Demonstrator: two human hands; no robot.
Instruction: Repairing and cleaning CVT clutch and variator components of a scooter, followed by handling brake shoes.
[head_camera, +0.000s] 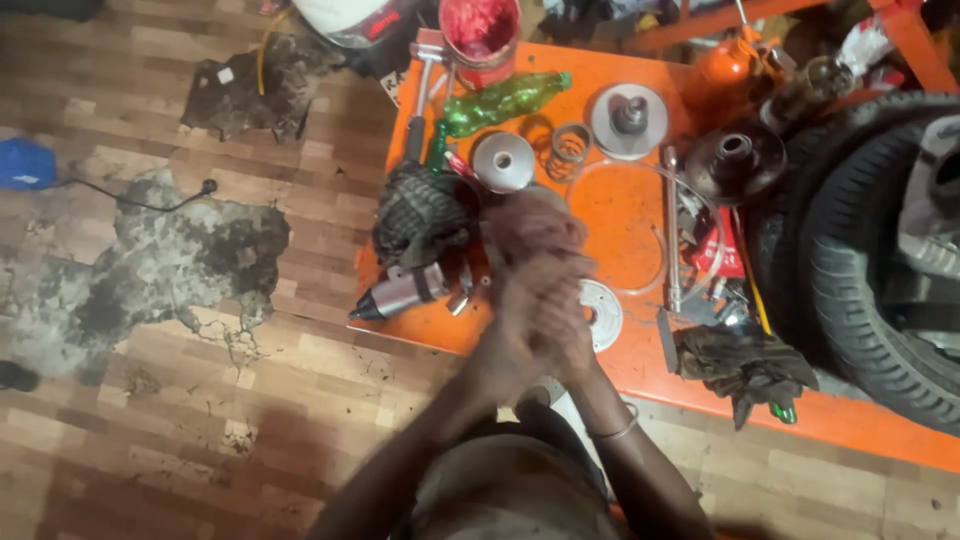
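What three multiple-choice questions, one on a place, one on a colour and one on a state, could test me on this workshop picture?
1. Where does the green plastic bottle lie?
A. on the orange platform
B. on the wooden floor
C. on the tyre

2. What colour is the stuff in the open tub at the platform's far edge?
A. blue
B. red
C. white

3. How are the person's two hands?
A. far apart
B. each on a tool
C. pressed together

Answers:
1 A, the bottle rests on the platform near a round metal disc.
2 B, the tub's inside shows red.
3 C, the left hand and right hand are clasped, blurred, above the platform.
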